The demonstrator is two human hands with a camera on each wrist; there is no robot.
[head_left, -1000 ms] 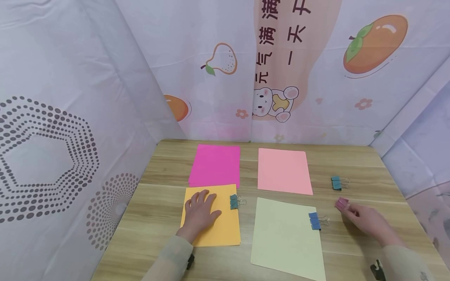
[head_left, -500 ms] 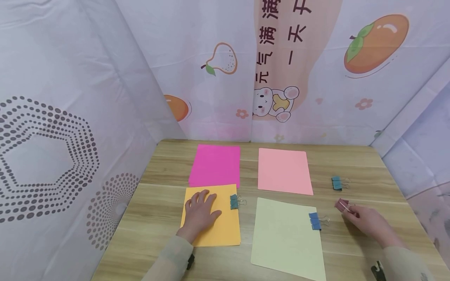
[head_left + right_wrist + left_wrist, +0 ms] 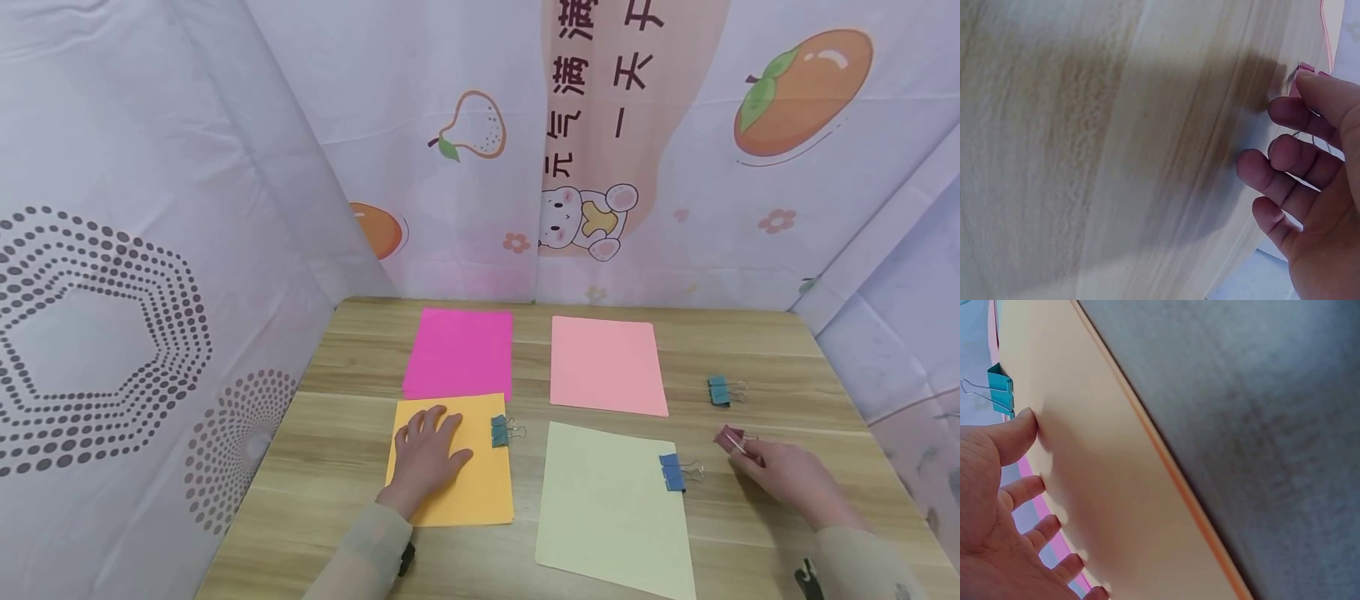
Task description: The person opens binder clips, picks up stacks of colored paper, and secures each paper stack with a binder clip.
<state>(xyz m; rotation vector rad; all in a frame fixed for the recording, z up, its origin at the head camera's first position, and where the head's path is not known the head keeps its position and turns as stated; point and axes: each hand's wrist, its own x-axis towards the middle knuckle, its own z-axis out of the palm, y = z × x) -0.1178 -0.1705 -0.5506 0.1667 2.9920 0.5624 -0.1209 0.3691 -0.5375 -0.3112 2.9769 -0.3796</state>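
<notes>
Dark-pink metal binder clip (image 3: 729, 437) toward the right edge of the wooden tabletop (image 3: 821, 400)
Right hand (image 3: 787, 473) pinches it; left hand (image 3: 422, 461), fingers spread, touches square yellow-orange paper (image 3: 480, 487)

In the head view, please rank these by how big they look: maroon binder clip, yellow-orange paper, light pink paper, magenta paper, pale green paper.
Pale green paper
Yellow-orange paper
Magenta paper and light pink paper: too alike to rank
Maroon binder clip

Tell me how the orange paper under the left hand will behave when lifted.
The orange paper looks thin at its edge, so it would probably sag. A teal clip grips only its right side, so the opposite side might splay. Lying flat, it seems unlikely to roll.
</notes>
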